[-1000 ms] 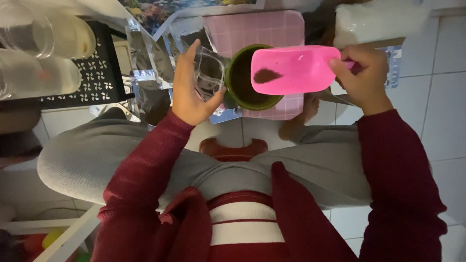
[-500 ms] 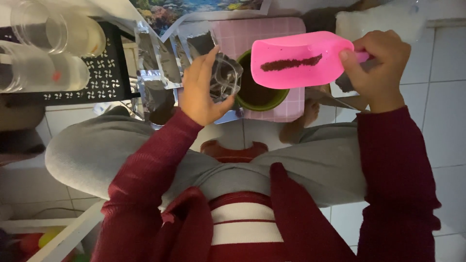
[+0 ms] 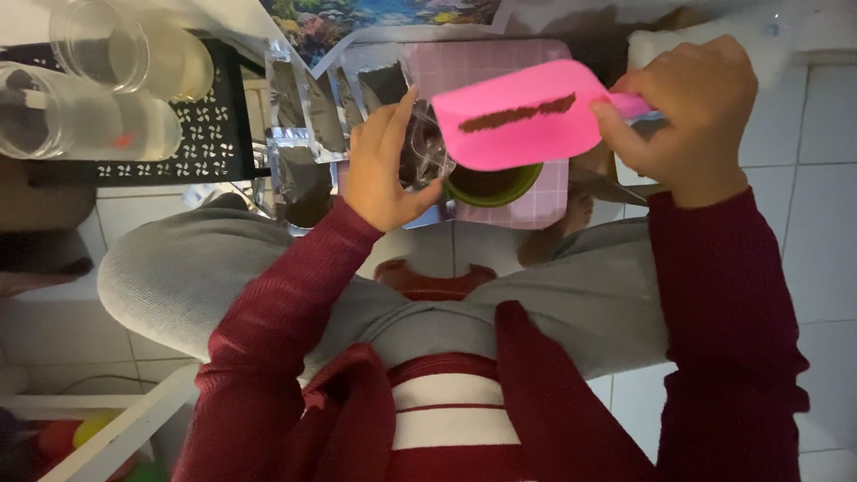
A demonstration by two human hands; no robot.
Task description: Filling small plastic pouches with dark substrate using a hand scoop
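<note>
My right hand grips the handle of a pink plastic scoop that carries a thin line of dark brown soil. The scoop is held level above a green pot with dark soil inside. My left hand holds a small clear plastic cup tilted beside the scoop's left end. The pot stands on a pink checked mat on the floor between my knees.
Several silver foil packets lie left of the mat. A black perforated crate holds clear plastic cups at upper left. White floor tiles surround my grey-trousered legs. A white frame with coloured balls sits at lower left.
My right hand has lifted the pink scoop off the pot and levelled it. My left hand, open a second ago, has picked up the clear cup and brought it to the scoop.
</note>
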